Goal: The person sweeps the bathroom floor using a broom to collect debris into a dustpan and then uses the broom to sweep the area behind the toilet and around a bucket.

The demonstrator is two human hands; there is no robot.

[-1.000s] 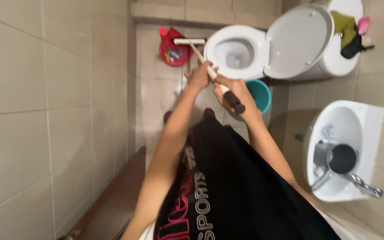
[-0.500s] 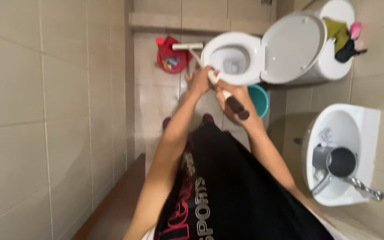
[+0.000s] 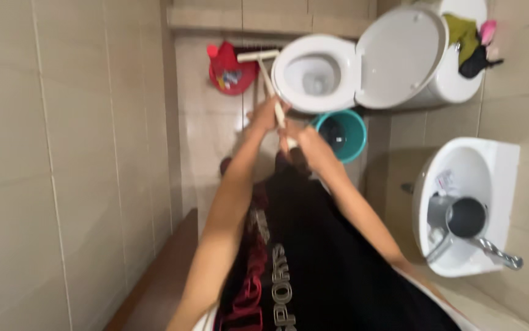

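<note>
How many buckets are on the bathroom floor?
2: a red bucket by the wall left of the toilet, and a teal bucket below the bowl. Others may hide behind the person.

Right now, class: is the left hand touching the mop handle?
Touching. The head view shows the left hand wrapped around the pale mop handle, with no gap between them.

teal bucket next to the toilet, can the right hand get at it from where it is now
Probably yes. The right hand grips the long-handled scrubber just left of the teal bucket, and nothing lies between them. The bucket's open top faces up. The hand would have to let go of the handle first.
</note>
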